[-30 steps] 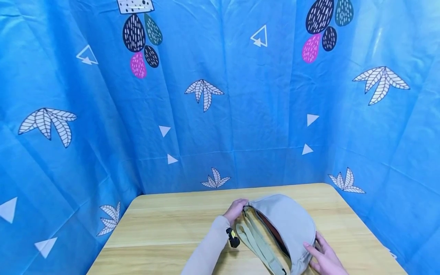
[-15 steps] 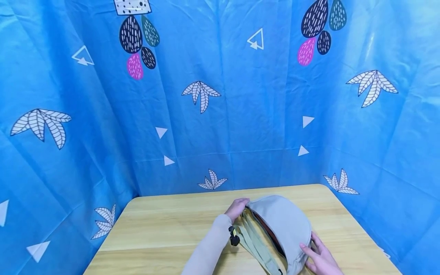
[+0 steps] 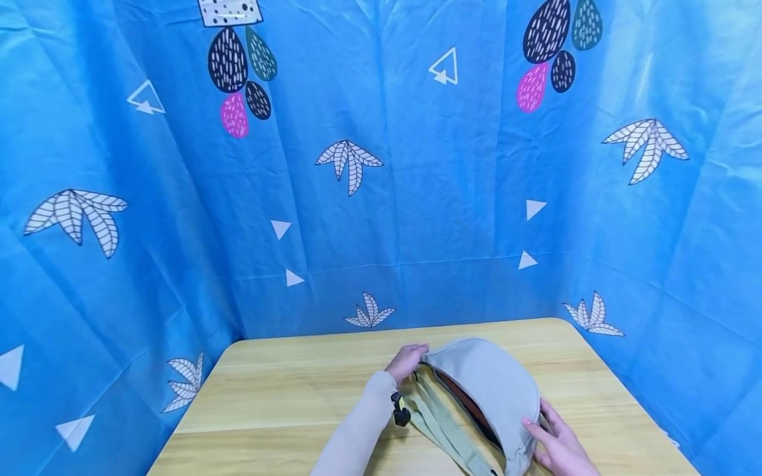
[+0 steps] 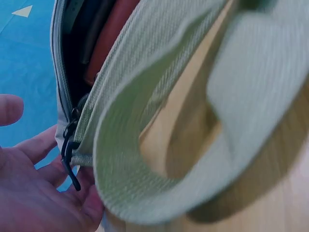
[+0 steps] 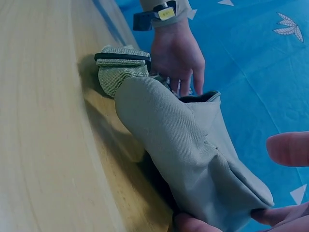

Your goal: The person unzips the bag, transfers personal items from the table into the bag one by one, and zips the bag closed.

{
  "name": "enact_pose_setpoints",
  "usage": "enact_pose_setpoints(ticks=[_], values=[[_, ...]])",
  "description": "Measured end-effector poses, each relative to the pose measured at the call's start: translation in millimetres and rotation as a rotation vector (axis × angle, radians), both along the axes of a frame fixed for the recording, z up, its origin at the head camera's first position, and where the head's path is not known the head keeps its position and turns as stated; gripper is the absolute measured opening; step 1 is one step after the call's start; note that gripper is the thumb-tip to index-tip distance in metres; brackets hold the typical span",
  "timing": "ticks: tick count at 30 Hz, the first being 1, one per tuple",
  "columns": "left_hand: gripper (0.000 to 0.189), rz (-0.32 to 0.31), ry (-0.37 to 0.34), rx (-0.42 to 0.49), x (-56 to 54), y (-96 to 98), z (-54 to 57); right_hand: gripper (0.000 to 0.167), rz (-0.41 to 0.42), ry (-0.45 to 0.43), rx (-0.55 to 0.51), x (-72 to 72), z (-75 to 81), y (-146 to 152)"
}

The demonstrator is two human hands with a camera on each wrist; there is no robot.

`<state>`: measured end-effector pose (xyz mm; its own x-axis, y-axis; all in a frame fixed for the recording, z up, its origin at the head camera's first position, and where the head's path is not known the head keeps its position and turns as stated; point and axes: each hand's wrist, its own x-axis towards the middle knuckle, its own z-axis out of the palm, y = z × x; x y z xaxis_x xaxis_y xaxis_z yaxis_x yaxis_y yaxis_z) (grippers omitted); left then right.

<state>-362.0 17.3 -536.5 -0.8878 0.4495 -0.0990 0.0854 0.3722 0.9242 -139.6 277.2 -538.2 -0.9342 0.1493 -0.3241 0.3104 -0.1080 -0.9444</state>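
Observation:
A grey crescent-shaped waist bag (image 3: 491,387) with a pale green strap (image 3: 443,426) rests on the wooden table (image 3: 286,390). Its zipped mouth gapes toward the person, and reddish-brown material (image 4: 108,41) shows inside. At the bag's far left end, my left hand (image 3: 407,362) touches it with extended fingers; the thumb stands apart in the left wrist view. Black zipper pulls (image 4: 70,154) hang beside those fingers. My right hand (image 3: 559,441) is at the near right end, fingertips (image 5: 190,223) against the fabric, its thumb (image 5: 289,149) raised off the bag in the right wrist view.
A blue patterned curtain (image 3: 440,198) encloses the table at the back and both sides. The strap forms a loose loop between the left forearm (image 3: 357,423) and the bag. A black wrist device (image 3: 400,410) sits on the left wrist.
The head view has shifted slightly. The bag and both hands keep nearly the same places, and the bag's mouth stays agape.

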Motion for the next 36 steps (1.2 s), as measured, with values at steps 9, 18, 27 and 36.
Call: enact_pose_setpoints(ticks=[9, 18, 27, 36], values=[[0.054, 0.064, 0.012, -0.023, 1.4, -23.5, -2.7, 0.093, 0.060, 0.007, 0.071, -7.3, 1.6, -0.6], [0.050, 0.137, 0.024, -0.080, 3.8, -48.3, -6.8, 0.085, 0.114, 0.059, 0.084, -22.4, 3.9, -4.6], [0.035, 0.134, 0.023, -0.083, 17.7, -79.7, 2.7, 0.081, 0.170, 0.066, 0.116, -40.6, 9.1, -9.0], [0.034, 0.164, 0.028, -0.094, 37.0, -109.3, 1.5, 0.072, 0.220, 0.071, 0.128, -60.3, 8.6, -17.3]])
